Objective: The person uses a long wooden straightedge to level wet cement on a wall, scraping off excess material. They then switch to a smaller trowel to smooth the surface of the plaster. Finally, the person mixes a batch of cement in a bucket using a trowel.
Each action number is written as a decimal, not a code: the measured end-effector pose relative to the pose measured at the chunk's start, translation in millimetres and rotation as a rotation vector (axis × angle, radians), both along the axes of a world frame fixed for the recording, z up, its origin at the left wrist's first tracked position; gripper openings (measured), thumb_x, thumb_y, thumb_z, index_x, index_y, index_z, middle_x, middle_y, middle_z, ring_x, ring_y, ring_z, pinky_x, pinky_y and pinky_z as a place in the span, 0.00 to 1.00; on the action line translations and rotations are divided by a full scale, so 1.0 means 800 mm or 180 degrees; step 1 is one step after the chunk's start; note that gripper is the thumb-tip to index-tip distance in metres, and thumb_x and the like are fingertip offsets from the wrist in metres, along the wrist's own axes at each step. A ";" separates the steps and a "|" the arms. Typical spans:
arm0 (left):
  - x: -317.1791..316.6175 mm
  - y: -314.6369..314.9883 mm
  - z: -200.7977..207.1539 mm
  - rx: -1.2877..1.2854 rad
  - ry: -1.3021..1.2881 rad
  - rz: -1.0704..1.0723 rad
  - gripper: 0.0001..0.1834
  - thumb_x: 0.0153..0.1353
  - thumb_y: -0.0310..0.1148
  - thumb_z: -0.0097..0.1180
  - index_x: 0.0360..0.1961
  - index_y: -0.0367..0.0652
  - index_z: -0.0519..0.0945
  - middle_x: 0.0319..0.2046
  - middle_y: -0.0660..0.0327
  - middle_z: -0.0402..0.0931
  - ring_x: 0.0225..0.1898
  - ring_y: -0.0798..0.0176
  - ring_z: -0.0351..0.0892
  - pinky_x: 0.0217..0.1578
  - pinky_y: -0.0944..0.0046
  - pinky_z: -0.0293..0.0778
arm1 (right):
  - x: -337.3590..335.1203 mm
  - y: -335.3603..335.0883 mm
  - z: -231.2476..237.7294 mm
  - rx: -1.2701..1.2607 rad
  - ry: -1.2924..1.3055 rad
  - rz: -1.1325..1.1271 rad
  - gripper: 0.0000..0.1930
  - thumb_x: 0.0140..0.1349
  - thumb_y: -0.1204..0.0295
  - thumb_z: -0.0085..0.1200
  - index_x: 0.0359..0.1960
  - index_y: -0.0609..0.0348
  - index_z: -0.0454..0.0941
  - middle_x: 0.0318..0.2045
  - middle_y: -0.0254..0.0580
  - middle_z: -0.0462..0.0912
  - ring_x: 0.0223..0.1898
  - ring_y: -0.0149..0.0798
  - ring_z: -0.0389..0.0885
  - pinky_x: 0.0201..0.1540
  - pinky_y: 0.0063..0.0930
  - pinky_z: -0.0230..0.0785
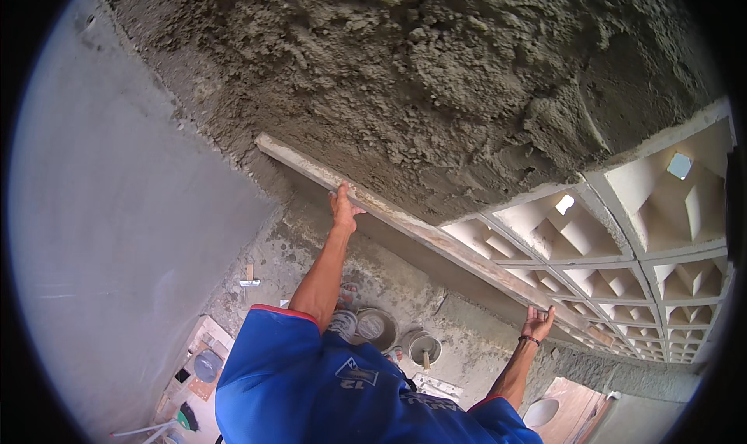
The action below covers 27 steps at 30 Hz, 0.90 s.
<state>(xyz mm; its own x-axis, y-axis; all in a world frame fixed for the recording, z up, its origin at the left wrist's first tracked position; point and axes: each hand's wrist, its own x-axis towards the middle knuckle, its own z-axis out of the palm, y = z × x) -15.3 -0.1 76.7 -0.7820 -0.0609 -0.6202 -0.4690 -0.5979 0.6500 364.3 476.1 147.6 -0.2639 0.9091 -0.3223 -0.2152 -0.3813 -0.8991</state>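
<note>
Board (436, 240) is up at the wall, both hands on it. Runs diagonally, upper left to lower right in view: left end by the rough mortar (405, 78), right stretch in front of the grille (634, 261). Can't tell if it touches the grille.

Left hand (343, 208): fingers closed on the board's lower edge, toward its left end. Right hand (538, 322): fingers also gripping the lower edge, toward the right end; dark bracelet (530, 340) on that wrist.

Smooth grey wall (117, 187) to the left, mortar next to it. On the floor (459, 319) below: bucket (434, 360) with a stick (426, 359) in it, and a wood-handled tool (250, 280) well apart, near the grey wall.
</note>
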 end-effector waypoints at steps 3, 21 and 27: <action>-0.009 0.002 0.001 -0.0308 0.0021 0.0146 0.55 0.55 0.57 0.54 0.69 0.40 0.36 0.62 0.43 0.53 0.54 0.46 0.68 0.40 0.52 0.77 | -0.001 0.000 -0.003 -0.0008 0.0054 0.0025 0.40 0.50 0.53 0.65 0.62 0.51 0.59 0.62 0.56 0.53 0.61 0.56 0.58 0.58 0.46 0.64; -0.009 0.010 0.156 -0.1146 0.0180 0.0123 0.47 0.60 0.56 0.45 0.62 0.23 0.45 0.60 0.42 0.51 0.47 0.54 0.71 0.16 0.65 0.77 | -0.011 -0.011 0.065 -0.0102 0.0040 -0.0095 0.42 0.51 0.52 0.64 0.64 0.54 0.56 0.65 0.54 0.52 0.64 0.52 0.57 0.57 0.43 0.63; -0.017 0.016 0.163 -0.1094 0.0402 0.0240 0.48 0.61 0.54 0.46 0.63 0.22 0.43 0.61 0.40 0.50 0.47 0.54 0.71 0.17 0.67 0.77 | -0.006 0.002 0.065 -0.0220 0.0005 -0.0329 0.48 0.49 0.53 0.65 0.67 0.54 0.48 0.68 0.58 0.41 0.67 0.54 0.50 0.60 0.46 0.60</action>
